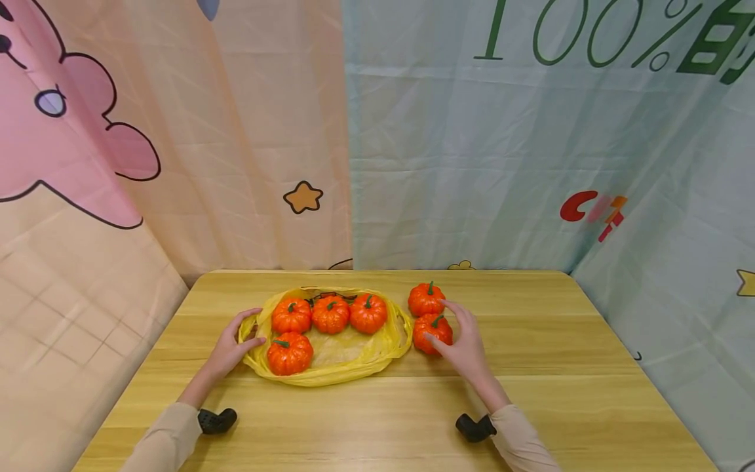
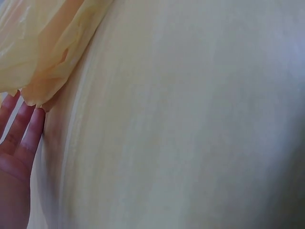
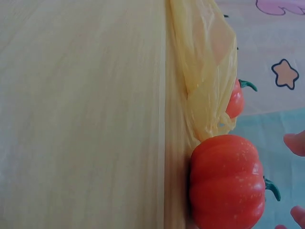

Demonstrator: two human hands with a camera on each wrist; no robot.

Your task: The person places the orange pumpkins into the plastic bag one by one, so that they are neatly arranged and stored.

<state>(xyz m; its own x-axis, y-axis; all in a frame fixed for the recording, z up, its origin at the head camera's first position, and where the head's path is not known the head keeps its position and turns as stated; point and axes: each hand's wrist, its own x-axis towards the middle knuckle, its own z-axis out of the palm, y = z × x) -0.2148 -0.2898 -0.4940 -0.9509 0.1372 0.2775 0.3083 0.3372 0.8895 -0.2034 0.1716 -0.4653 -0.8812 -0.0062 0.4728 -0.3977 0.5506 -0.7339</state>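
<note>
A yellow plastic bag [image 1: 348,375] lies spread open on the table, with several small orange-red pumpkins [image 1: 330,314] inside it. My left hand [image 1: 232,339] is at the bag's left edge, thumb and fingers spread apart and touching the plastic. In the left wrist view, its fingers [image 2: 32,131] reach straight against the bag's side. Two more pumpkins stand to the right of the bag, a far one [image 1: 426,299] and a near one [image 3: 227,183]. Over the near one hovers my right hand [image 1: 466,344], its thumb and fingers spread; the right wrist view shows fingertips [image 3: 296,143] apart from that pumpkin.
The wooden table [image 1: 566,367] reaches back to hanging printed curtains [image 1: 460,164]. Black wrist devices [image 1: 217,421] are worn on both forearms. At the bag's far rim there is a dark printed mark [image 1: 330,294].
</note>
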